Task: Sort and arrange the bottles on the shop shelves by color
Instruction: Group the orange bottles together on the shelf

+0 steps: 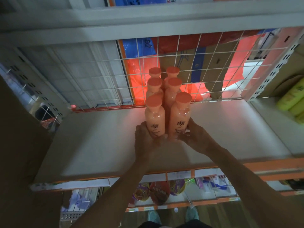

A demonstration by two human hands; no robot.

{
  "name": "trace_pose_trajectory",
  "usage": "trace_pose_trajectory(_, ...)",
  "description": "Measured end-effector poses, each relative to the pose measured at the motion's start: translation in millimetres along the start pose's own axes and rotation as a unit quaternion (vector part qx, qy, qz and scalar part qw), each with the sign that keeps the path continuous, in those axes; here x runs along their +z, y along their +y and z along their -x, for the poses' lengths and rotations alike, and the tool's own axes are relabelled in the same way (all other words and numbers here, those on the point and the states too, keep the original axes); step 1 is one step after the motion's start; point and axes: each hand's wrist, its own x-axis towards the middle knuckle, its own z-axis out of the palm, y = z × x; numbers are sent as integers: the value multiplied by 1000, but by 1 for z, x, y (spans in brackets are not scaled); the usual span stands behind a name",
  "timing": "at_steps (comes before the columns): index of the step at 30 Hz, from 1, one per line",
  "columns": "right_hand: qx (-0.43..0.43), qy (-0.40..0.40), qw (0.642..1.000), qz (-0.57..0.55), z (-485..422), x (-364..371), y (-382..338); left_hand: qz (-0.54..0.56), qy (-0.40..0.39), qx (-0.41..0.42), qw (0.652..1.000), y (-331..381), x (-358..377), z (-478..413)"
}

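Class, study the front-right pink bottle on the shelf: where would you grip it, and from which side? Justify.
Grip the front-right pink plastic bottle around its straight lower body, coming from the right and front. The front-left pink bottle stands close on its left, another behind; the neck narrows under a wide round cap, likely a poorer hold.

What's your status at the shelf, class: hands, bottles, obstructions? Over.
Left hand grips front-left pink bottle, right hand grips front-right pink bottle. Six pink bottles in two files of three. Wire grid close behind rear pair.
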Motion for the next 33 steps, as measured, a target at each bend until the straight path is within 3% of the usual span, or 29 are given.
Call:
trace_pose_trajectory(3, -7, -8, 1000, 29, 10, 6, 4, 7, 14, -2, 1000, 2, 4, 4)
trace_pose_trajectory(7, 2, 18, 999, 33, 15, 15, 13, 13, -73, 13, 997, -12, 0, 9)
trace_pose_trajectory(11, 29, 61, 997, 45, 11, 23, 10, -5, -42, 20, 999, -13, 0, 11)
trace_pose_trajectory(15, -31, 71, 996, 41, 14, 25, 8, -31, -11, 49, 998, -11, 3, 10)
trace_pose_trajectory(33, -36, 78, 987, 133, 12, 36, 3, -16, -105, 58, 993, -19, -5, -12)
